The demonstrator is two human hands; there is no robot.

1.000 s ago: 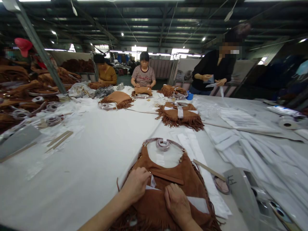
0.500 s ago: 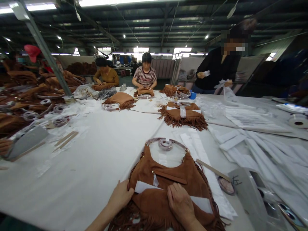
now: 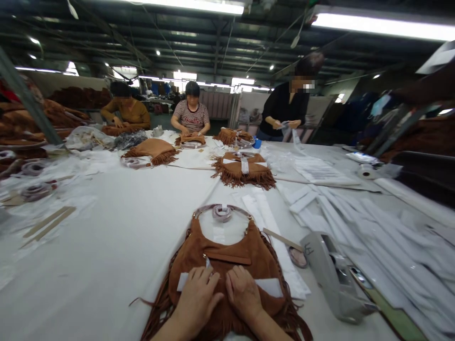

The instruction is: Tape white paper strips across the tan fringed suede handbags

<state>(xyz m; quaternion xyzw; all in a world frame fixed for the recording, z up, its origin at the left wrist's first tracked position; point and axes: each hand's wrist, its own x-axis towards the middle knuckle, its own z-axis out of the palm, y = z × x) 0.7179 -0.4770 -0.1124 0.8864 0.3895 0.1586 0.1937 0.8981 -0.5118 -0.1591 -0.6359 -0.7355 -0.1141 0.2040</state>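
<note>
A brown suede handbag (image 3: 227, 246) with long fringe lies flat in front of me, its handle pointing away. A white paper strip (image 3: 269, 287) crosses its front, partly covered by my hands and by the folded lower part of the bag. My left hand (image 3: 197, 297) rests open on the bag left of centre, fingers stretched forward and thumb apart. Beside it, my right hand (image 3: 244, 292) is closed, its bent fingers together on the suede; the fingertips are partly hidden. A coiled wrapped strap (image 3: 222, 213) sits inside the handle loop.
Right of the bag stand a grey tape dispenser (image 3: 334, 274) and many white strips (image 3: 369, 246). A finished-looking fringed bag (image 3: 244, 171) lies farther back. Brown flat sticks (image 3: 50, 226) lie at left. Several co-workers, one in a striped shirt (image 3: 192, 116), are across the table.
My left hand has moved from the bag's left edge onto its front, near my right hand. The view has turned right. The standing co-worker's hands have come together.
</note>
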